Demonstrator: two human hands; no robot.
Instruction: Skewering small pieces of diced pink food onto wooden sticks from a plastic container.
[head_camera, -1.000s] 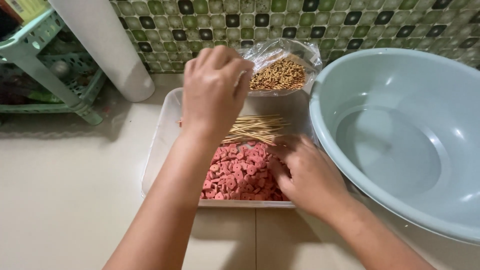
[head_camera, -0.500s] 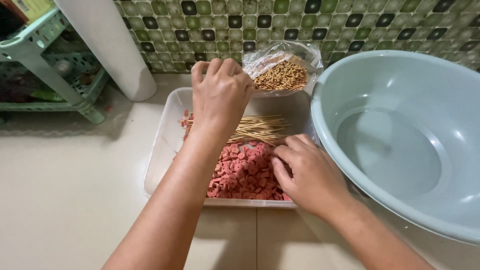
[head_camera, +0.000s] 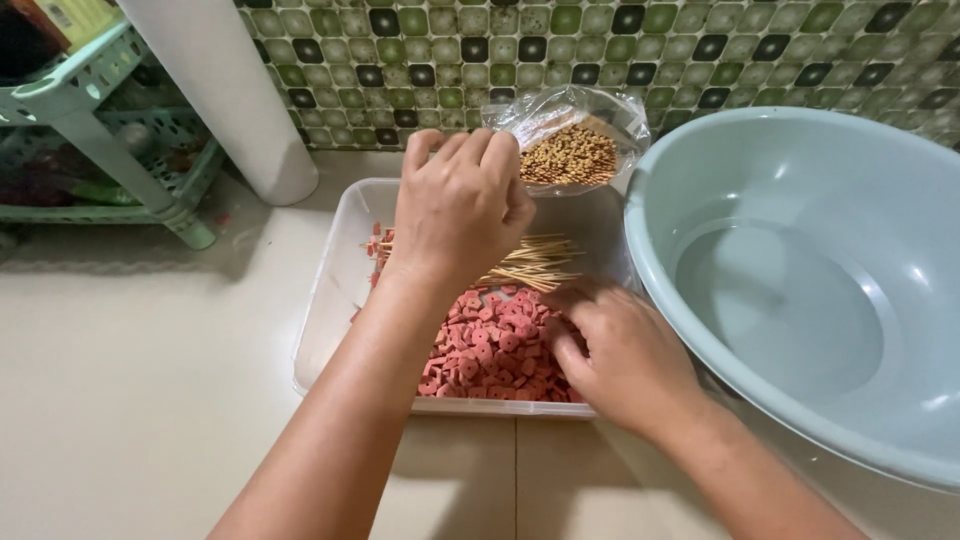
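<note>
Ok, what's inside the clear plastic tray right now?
The clear plastic tray holds pink sausage pieces and a bundle of wooden skewers. The left hand and right hand cover parts of both.

tray (head_camera: 335, 290): clear plastic | skewers (head_camera: 530, 262): pale wood | basin (head_camera: 800, 270): glossy smooth plastic | wall (head_camera: 700, 40): glossy tile

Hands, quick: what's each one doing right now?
Left hand: fingers curled above the skewers; whether it holds anything cannot be told.
Right hand: fingertips in the pink pieces; grip cannot be told.
</note>
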